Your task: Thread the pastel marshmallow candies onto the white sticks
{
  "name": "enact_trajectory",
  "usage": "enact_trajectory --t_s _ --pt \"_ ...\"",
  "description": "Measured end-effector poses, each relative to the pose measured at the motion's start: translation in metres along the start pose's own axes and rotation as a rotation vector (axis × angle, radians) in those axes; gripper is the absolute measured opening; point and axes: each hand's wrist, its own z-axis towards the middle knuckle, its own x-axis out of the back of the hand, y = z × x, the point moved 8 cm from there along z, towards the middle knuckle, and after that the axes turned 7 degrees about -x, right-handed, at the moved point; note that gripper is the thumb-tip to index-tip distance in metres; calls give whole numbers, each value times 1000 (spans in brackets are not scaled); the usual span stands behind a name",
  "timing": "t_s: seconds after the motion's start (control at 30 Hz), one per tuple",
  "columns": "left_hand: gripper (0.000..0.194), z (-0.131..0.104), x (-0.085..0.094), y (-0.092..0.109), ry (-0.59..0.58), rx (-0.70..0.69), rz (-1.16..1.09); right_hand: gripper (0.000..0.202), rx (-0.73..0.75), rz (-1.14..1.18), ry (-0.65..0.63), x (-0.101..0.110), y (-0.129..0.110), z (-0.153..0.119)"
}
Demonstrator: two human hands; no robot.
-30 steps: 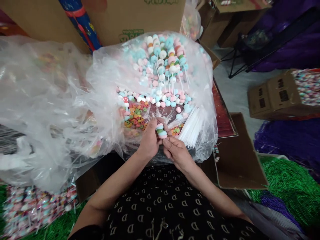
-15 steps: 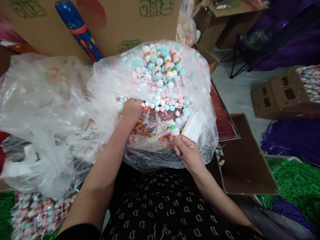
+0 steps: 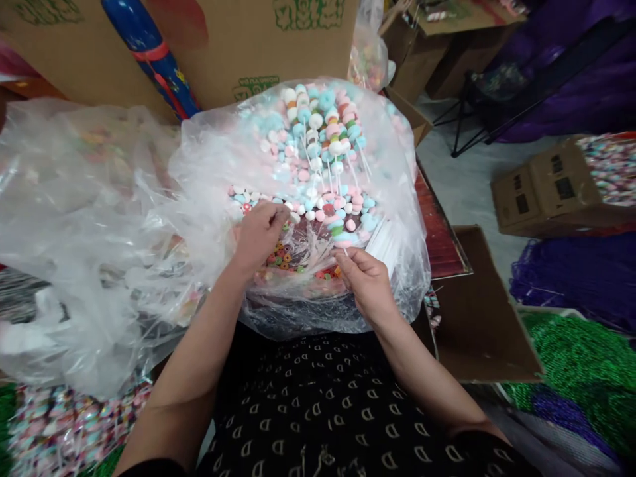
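Note:
My right hand (image 3: 366, 278) pinches the lower end of a candy skewer (image 3: 338, 228), threaded with pink, blue and green pieces and pointing away from me. My left hand (image 3: 262, 235) is closed at the near left edge of the loose marshmallows (image 3: 311, 215); what its fingertips hold is too small to name. Colourful candy rings (image 3: 281, 257) lie between the hands. Several finished-looking skewers (image 3: 328, 126) rest on the marshmallow heap at the back, on a clear plastic bag (image 3: 213, 146). White sticks (image 3: 381, 242) lie just beyond my right hand.
Another plastic bag (image 3: 74, 212) spreads at the left. A large cardboard box (image 3: 233, 40) and a blue inflated object (image 3: 149, 50) stand behind. An open box (image 3: 489, 318) and green strands (image 3: 581, 358) are at the right. Wrapped candies (image 3: 74, 424) fill the lower left.
My right hand has moved up and slightly left with the skewer. My left hand has turned, drawing its fingertips together near the marshmallows. The whole view has shifted slightly.

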Motion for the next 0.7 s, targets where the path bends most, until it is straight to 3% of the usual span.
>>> enact_trajectory --t_s 0.1,0.2,0.3,0.47,0.57,0.7 --pt "15 -25 -12 29 -3 -18 -277 43 8 18 3 -13 -1 15" --pt "14 -41 -23 46 5 2 -344 43 -28 47 -35 -26 1 20" --pt "13 -50 -29 41 87 148 -499 42 -118 53 -67 -32 4 15" --pt "29 -70 -52 22 225 536 -1010 37 -170 65 -74 -36 2 6" --pt "30 -76 -59 28 218 592 -1118 36 -168 63 -46 -35 2 7" --pt "29 -78 -58 39 214 555 -1131 35 -118 56 -34 -34 0 9"
